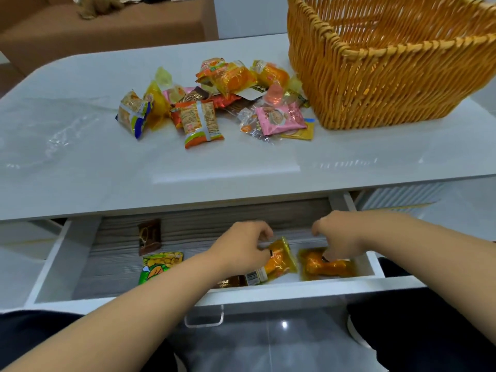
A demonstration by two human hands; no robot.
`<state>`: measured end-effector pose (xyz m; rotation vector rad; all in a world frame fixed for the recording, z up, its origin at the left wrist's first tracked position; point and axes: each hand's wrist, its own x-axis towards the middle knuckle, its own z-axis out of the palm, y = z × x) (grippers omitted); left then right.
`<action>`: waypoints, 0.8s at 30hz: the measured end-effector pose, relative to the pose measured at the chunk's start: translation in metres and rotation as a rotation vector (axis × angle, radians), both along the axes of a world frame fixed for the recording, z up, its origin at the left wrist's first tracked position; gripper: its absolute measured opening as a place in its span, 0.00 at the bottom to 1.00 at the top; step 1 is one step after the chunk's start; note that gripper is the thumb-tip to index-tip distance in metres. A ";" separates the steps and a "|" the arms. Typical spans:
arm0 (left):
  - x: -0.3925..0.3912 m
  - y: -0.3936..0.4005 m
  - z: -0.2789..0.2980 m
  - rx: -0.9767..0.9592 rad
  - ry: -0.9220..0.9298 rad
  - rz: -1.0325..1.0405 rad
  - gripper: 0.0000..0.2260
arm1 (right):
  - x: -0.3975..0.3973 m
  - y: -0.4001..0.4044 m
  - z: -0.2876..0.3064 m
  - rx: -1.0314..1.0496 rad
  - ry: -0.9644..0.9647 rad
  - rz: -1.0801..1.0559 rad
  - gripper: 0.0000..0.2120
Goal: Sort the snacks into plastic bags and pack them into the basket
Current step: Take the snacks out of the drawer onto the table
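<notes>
Hands both down in the open drawer [67, 253], lower centre of frame. Left hand [243, 247] has fingers curled & pinched on the upper edge of an orange chicken-leg pouch [279, 260], tilting it up. Right hand [339, 233] reaches down w/ fingertips on a second orange pouch [326, 265] lying flat at lower right of drawer; can't tell if it's actually gripped or just touched. Also in drawer: green snack pack [158, 264], brown packet [149, 235] further back, dark packet [228, 282] by front wall.

Snack pile [214, 100] sits on the tabletop [241, 162], upper centre, just beside the wicker basket [389, 76] at upper right. Clear plastic bag [61, 130] lies flat at left, hard to see.

Handling, prob.: pouches light, soft, glossy film = slippery; vacuum-packed ones stiffer in the middle. Best grab at the crimped seam/edge, or pinch across the body. No squeezing needed.
</notes>
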<state>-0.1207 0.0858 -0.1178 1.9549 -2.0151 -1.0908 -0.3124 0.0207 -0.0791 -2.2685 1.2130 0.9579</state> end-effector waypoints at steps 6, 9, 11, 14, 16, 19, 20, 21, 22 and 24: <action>0.004 -0.007 -0.035 0.233 -0.199 -0.079 0.38 | 0.000 -0.007 -0.034 0.037 -0.021 0.106 0.23; 0.001 -0.008 -0.042 0.221 -0.242 -0.116 0.35 | -0.003 -0.005 -0.044 0.110 0.004 0.085 0.29; 0.002 -0.008 -0.042 0.213 -0.243 -0.106 0.33 | -0.004 -0.006 -0.049 0.089 0.013 0.090 0.28; 0.006 -0.008 -0.037 0.219 -0.224 -0.078 0.25 | 0.000 -0.007 -0.042 0.065 0.023 0.097 0.16; 0.011 -0.006 -0.027 0.202 -0.191 -0.051 0.21 | 0.007 -0.006 -0.028 0.017 -0.012 0.124 0.10; 0.021 0.001 0.002 0.118 -0.122 0.002 0.19 | 0.011 -0.002 0.006 -0.057 -0.170 0.144 0.10; 0.025 0.006 0.016 0.093 -0.110 0.013 0.19 | 0.010 -0.001 0.018 -0.049 -0.235 0.133 0.11; 0.029 0.012 0.032 0.070 -0.103 0.021 0.19 | 0.008 -0.001 0.031 -0.022 -0.302 0.113 0.12; 0.034 0.018 0.048 0.046 -0.095 0.029 0.18 | 0.006 -0.001 0.042 0.018 -0.362 0.085 0.13; 0.045 0.029 0.074 -0.006 -0.045 0.096 0.17 | 0.004 -0.004 0.057 0.078 -0.496 0.029 0.15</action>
